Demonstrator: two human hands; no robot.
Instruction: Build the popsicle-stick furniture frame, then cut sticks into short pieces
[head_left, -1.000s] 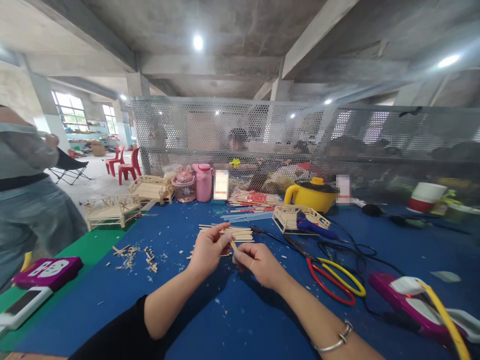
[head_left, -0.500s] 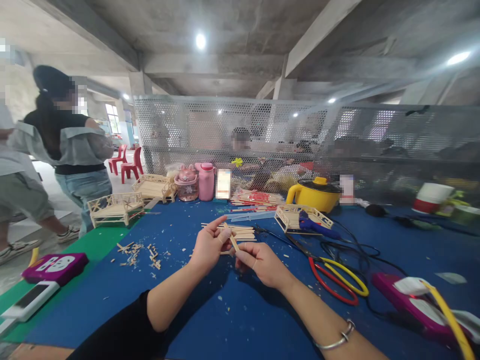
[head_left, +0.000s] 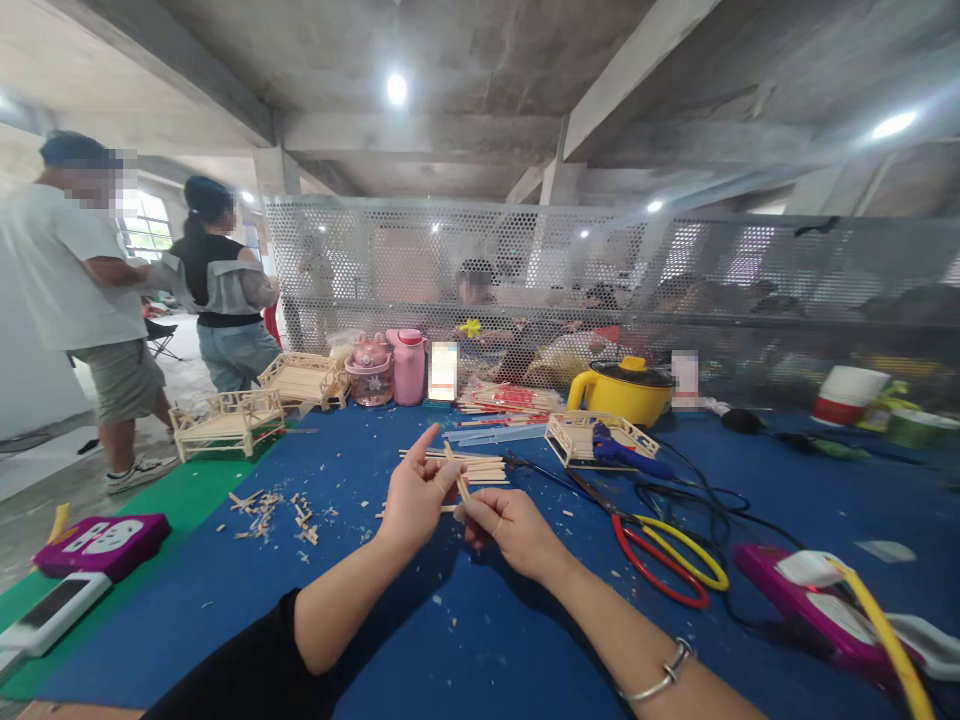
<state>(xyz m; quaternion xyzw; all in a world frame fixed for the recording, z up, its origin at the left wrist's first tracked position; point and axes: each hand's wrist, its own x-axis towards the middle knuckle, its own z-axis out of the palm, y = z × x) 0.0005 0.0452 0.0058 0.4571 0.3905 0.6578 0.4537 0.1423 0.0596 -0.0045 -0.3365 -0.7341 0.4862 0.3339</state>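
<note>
Over the blue tabletop (head_left: 465, 640) my two hands meet on a thin wooden stick (head_left: 454, 470). My right hand (head_left: 506, 528) pinches its lower end. My left hand (head_left: 414, 497) touches it with thumb and fingers, the index finger raised. Just behind them lies a small pile of wooden sticks (head_left: 480, 465). A small stick-built bed frame (head_left: 577, 436) with a blue glue gun (head_left: 628, 455) on it stands to the right.
Red and yellow-handled cutters (head_left: 667, 560) and black cables lie right of my hands. A yellow pot (head_left: 624, 390), pink bottles (head_left: 409, 365), two more stick models (head_left: 225, 420), wood scraps (head_left: 270, 508), a purple box (head_left: 101, 545). Two people (head_left: 82, 290) stand at left; a mesh screen (head_left: 600, 270) runs behind.
My left index finger has lifted and the stick has tipped more upright. The people at left have walked further away to the right along the aisle.
</note>
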